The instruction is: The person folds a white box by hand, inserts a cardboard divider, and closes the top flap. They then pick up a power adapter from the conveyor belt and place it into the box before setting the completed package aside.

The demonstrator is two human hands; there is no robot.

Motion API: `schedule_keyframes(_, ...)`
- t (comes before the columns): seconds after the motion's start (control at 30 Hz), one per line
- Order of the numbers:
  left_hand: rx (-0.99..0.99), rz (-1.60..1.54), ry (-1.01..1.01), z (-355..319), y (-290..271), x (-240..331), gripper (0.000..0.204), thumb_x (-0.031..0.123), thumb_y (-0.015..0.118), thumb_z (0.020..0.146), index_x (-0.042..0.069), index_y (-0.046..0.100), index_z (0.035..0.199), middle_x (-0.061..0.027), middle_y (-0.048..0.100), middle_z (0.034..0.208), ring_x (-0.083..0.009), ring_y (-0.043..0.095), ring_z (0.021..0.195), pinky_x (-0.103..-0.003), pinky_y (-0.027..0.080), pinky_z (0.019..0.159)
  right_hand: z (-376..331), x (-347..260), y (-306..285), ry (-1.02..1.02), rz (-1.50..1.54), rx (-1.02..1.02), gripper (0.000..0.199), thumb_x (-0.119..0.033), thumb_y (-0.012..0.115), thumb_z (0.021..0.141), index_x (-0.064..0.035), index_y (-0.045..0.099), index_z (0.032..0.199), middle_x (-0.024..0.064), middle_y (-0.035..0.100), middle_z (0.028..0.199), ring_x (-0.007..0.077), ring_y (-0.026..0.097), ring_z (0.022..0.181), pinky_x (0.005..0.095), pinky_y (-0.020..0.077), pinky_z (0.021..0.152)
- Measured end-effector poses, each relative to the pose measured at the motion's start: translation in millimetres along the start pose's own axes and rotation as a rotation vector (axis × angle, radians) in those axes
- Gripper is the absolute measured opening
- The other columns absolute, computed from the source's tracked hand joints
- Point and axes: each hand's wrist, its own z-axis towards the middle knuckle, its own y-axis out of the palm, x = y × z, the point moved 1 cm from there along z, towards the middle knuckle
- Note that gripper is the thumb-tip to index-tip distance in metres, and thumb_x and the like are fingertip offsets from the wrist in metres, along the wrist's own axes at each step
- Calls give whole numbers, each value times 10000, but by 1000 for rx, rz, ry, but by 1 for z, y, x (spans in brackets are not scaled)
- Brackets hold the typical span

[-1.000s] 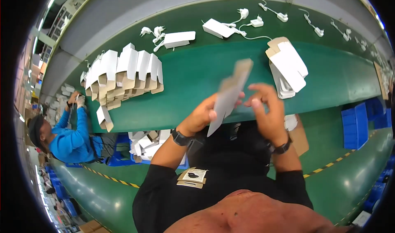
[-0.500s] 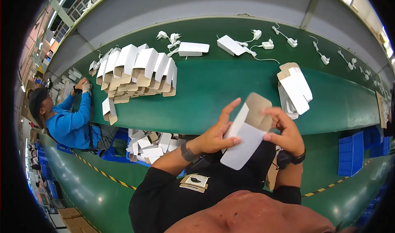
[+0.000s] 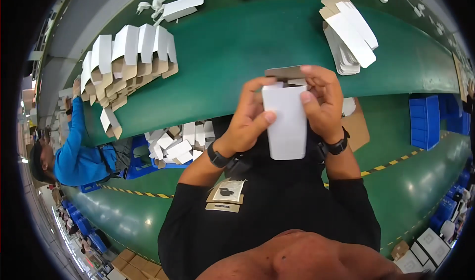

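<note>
No text can be read: the print on the badge (image 3: 225, 199) and the marks on the cartons (image 3: 433, 246) at lower right are too small.

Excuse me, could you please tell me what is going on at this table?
A person holds a white box between the left hand and the right hand, a flap at its far end unfolded. On the green table, a pile of open boxes stands to the left and a stack of flat cartons lies to the right. At far left is a co-worker in blue.
</note>
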Motion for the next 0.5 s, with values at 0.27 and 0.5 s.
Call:
schedule_keyframes(0.27,72,69,20,1,-7,5,736,-14,608,963,102,159,1535,-254,465,1444,-286,532,1282,-405,456,1048,8,-5,-10,-286,-188,-138,188,-79,599,959,31,709,1065,198,684,1114,356,663,1136,449,525,979)
schedule_keyframes(0.5,-55,238,-12,4,-16,11,797,-22,610,964,98,114,1576,-275,443,1473,-306,526,1309,-421,442,1073,4,-4,-10,-63,-130,-2,166,60,621,903,35,724,1030,174,694,1107,325,687,1107,381,561,918)
